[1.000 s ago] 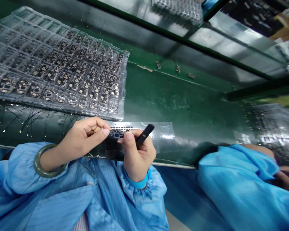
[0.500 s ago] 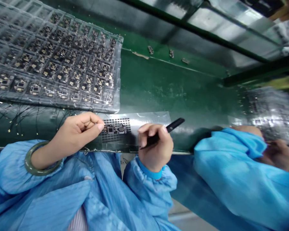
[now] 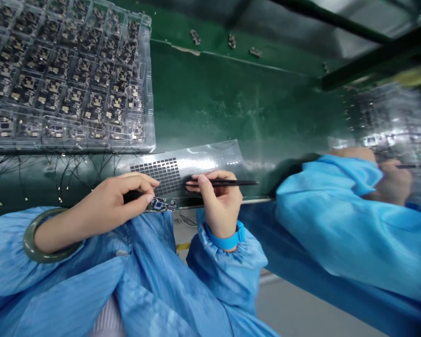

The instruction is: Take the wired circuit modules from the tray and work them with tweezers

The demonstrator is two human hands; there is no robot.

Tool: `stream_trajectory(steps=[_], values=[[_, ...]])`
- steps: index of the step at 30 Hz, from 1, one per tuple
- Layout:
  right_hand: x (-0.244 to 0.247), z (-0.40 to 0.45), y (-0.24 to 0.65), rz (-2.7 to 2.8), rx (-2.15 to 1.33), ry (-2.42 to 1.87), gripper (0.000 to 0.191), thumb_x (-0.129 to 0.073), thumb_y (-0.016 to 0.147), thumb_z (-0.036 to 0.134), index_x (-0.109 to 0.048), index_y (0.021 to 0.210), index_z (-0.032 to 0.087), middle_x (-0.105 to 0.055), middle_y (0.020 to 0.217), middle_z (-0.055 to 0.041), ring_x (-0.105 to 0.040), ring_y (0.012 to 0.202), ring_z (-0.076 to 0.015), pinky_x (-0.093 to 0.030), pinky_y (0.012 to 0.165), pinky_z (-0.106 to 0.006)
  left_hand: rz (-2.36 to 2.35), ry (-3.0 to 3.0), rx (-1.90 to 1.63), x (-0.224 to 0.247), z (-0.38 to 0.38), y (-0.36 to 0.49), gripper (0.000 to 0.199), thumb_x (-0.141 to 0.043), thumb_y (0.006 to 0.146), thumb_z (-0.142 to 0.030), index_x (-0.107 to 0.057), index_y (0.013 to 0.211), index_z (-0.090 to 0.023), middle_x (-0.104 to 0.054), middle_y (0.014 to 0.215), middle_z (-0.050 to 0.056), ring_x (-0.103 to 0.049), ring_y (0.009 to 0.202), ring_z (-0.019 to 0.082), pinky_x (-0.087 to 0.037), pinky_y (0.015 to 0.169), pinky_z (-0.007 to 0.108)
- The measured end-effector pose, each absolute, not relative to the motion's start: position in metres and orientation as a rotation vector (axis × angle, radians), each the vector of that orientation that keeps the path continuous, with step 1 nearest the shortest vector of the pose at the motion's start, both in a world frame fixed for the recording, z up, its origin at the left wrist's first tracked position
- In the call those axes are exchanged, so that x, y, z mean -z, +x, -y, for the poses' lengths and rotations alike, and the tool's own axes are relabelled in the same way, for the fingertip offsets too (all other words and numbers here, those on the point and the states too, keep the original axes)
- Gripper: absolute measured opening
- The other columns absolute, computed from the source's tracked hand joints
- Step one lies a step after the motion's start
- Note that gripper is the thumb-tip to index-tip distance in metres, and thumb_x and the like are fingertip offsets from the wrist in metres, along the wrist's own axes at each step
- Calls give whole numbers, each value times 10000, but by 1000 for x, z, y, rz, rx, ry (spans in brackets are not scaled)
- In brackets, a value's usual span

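Between thumb and fingers, my left hand (image 3: 126,199) pinches a small circuit board (image 3: 161,204) by its left end, close to the bench's front edge. My right hand (image 3: 219,199) holds black tweezers (image 3: 228,183) almost level, their tips pointing left. Under and beyond both hands lies a clear plastic sheet (image 3: 210,157). Rows of small black rectangular stickers (image 3: 157,174) cover its left part, just past the fingertips of my left hand. Nothing can be made out between the tweezer tips.
A clear compartment tray (image 3: 152,93) full of circuit boards stands at the back left, with thin black wires (image 3: 52,168) before it. Several loose boards (image 3: 232,41) lie along the back. At right, a co-worker's sleeve (image 3: 340,192) reaches toward another tray (image 3: 400,121).
My left hand has drawn the circuit board off the sticker rows toward the front edge. My right hand has turned the tweezers from slanted to nearly level. The whole view has shifted.
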State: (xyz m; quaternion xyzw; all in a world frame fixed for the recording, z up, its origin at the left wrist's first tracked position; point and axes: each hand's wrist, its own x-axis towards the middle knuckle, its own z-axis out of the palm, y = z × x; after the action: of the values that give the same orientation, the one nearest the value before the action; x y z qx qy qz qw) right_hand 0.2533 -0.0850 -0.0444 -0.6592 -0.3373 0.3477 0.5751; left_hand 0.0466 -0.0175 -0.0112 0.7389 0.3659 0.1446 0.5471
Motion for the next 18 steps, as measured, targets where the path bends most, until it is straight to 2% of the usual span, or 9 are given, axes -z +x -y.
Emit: stream_trajectory(steps=[5, 11, 18], values=[[49, 85, 258, 810, -739, -1625, 165, -656, 759, 216, -497, 803, 219, -674, 681, 43, -681, 543, -131, -597, 514, -246, -848, 1841, -217, 11, 16, 47, 98, -523, 837, -188, -603, 784, -210, -652, 1199, 58, -610, 1090, 191, -457, 922, 320], [50, 85, 259, 779, -684, -1699, 161, -649, 748, 211, -492, 782, 222, -663, 645, 52, -673, 500, -137, -593, 479, -250, -868, 1855, -175, 11, 14, 47, 134, -500, 874, -249, -615, 812, -218, -646, 1199, 51, -628, 1042, 181, -487, 860, 296], [49, 86, 264, 779, -796, -1655, 156, -638, 757, 222, -483, 779, 221, -662, 616, 61, -653, 469, -127, -570, 435, -235, -834, 1853, -183, 14, 13, 45, 122, -511, 882, -273, -613, 841, -219, -634, 1221, 59, -606, 1104, 206, -473, 907, 339]])
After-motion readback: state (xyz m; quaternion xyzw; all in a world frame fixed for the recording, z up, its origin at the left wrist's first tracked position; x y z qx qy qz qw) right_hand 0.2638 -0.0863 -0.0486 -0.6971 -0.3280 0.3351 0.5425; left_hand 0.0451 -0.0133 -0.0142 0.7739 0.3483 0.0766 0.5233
